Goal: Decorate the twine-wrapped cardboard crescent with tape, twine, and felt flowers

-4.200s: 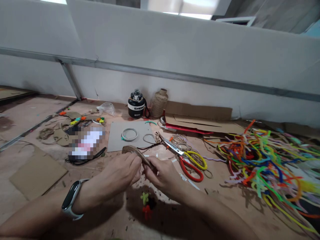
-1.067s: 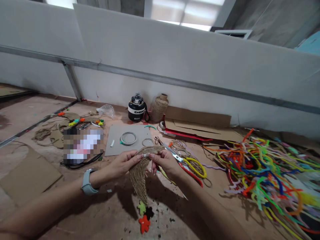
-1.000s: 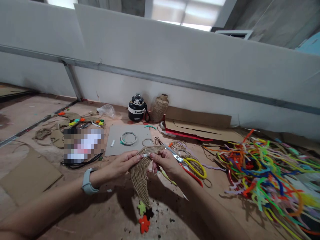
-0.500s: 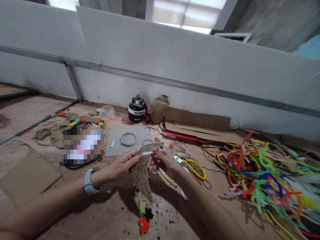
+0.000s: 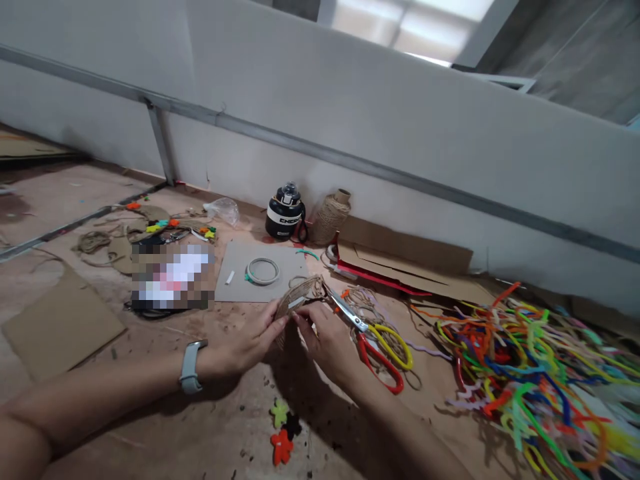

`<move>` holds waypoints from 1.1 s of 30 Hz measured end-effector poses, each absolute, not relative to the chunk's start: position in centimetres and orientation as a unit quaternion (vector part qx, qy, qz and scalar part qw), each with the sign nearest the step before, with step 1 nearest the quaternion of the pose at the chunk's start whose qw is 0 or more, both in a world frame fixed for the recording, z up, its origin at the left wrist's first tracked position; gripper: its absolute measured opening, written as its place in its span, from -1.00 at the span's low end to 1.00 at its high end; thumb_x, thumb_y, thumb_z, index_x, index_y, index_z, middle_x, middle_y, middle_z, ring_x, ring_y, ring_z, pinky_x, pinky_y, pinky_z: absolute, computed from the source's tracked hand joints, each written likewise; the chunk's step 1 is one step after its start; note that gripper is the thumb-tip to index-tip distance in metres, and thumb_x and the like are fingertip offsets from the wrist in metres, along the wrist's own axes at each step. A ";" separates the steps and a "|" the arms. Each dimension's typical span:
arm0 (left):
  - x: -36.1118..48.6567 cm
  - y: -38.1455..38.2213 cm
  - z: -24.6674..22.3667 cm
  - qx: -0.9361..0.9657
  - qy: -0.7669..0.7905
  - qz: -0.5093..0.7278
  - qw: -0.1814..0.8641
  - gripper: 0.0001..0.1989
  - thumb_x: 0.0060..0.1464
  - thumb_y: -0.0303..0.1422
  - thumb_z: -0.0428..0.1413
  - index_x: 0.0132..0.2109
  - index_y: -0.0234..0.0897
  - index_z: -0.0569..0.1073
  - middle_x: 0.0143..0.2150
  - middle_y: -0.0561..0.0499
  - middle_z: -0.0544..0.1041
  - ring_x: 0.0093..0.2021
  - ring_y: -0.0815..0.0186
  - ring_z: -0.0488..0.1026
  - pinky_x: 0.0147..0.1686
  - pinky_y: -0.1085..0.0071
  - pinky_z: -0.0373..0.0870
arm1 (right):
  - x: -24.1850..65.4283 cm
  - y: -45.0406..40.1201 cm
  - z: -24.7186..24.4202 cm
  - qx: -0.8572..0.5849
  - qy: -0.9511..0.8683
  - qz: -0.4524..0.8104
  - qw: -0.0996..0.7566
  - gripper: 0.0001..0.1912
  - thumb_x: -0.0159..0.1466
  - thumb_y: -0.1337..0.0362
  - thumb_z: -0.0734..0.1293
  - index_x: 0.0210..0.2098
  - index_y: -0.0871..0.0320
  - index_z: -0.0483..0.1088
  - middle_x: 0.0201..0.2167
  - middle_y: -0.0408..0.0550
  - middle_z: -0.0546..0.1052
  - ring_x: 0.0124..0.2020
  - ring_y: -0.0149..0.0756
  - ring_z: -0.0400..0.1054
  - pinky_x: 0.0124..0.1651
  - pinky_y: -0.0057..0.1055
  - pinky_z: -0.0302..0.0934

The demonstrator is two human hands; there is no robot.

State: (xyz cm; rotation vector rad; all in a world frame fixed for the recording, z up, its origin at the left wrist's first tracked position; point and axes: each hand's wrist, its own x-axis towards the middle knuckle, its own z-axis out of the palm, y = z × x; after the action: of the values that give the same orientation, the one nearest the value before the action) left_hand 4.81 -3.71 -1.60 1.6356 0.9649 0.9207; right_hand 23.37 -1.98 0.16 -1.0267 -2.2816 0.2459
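A curved piece covered in brown twine [image 5: 299, 292] is tilted up between my hands, with a small white strip [image 5: 296, 302] on its surface. My left hand [image 5: 260, 335] grips its left side, thumb on top. My right hand [image 5: 325, 337] is at its lower right edge, fingers bent in against it near the strip; the fingertips are partly hidden. Scissors with one yellow and one red handle [image 5: 383, 360] lie just right of my right hand. Below my hands are felt flowers, one green [image 5: 279, 413], one dark [image 5: 293, 425] and one orange [image 5: 282, 447].
A tape ring [image 5: 263, 271] lies on a grey board [image 5: 235, 257]. Behind stand a black bottle [image 5: 284, 217] and a twine spool [image 5: 331, 217]. Colourful pipe cleaners [image 5: 530, 373] heap at the right. Cardboard [image 5: 65, 320] lies at the left.
The twine-covered piece has tipped, so its long lower end no longer shows. My right hand has turned palm down against it, and the red scissor handle has come into view. The camera view has shifted slightly.
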 end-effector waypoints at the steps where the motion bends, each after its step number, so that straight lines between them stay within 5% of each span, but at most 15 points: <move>1: 5.0 -4.0 -1.3 0.681 0.390 0.378 0.491 -0.52 0.28 -0.24 -0.15 0.28 -0.31 0.18 0.32 -0.17 0.24 0.33 0.18 0.14 0.35 0.22 0.01 | 23.4 -2.1 0.1 -0.386 -0.867 0.076 0.306 -0.80 0.40 0.28 0.14 -0.26 0.14 0.38 -0.34 0.02 0.51 -0.31 -0.24 0.39 -0.24 -0.36 0.25; 19: 4.8 -6.4 0.8 0.796 0.386 0.309 0.348 -0.46 0.30 -0.37 -0.17 0.38 -0.30 -0.01 0.31 -0.26 0.27 0.26 0.10 0.28 0.26 0.13 0.22 | 23.3 -4.1 1.7 -0.364 -0.898 -0.108 0.220 -0.78 0.39 0.42 0.08 -0.31 0.18 0.31 -0.46 -0.02 0.44 -0.47 -0.26 0.30 -0.39 -0.35 0.18; 28: 4.8 -5.9 1.0 0.803 0.381 0.313 0.335 -0.54 0.34 -0.35 -0.22 0.33 -0.30 0.09 0.26 -0.19 0.33 0.24 0.20 0.31 0.27 0.23 0.22 | 23.5 -3.8 2.6 -0.365 -0.903 0.030 0.224 -0.82 0.38 0.41 0.07 -0.27 0.18 0.26 -0.40 -0.03 0.45 -0.42 -0.29 0.33 -0.36 -0.40 0.19; 33: 4.5 -5.3 0.7 0.806 0.397 0.312 0.308 -0.62 0.36 -0.31 -0.22 0.19 -0.28 0.29 0.03 -0.17 0.50 0.03 0.19 0.45 0.11 0.24 0.36 | 23.6 -3.9 3.4 -0.391 -0.886 0.156 0.196 -0.86 0.38 0.37 0.08 -0.29 0.14 0.22 -0.43 -0.07 0.41 -0.45 -0.31 0.28 -0.39 -0.43 0.13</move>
State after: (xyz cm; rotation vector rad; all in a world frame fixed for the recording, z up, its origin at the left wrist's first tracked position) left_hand 4.48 -5.27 0.66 2.1319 1.0495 0.8241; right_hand 23.59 -3.89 3.42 -1.0947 -2.4803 0.4380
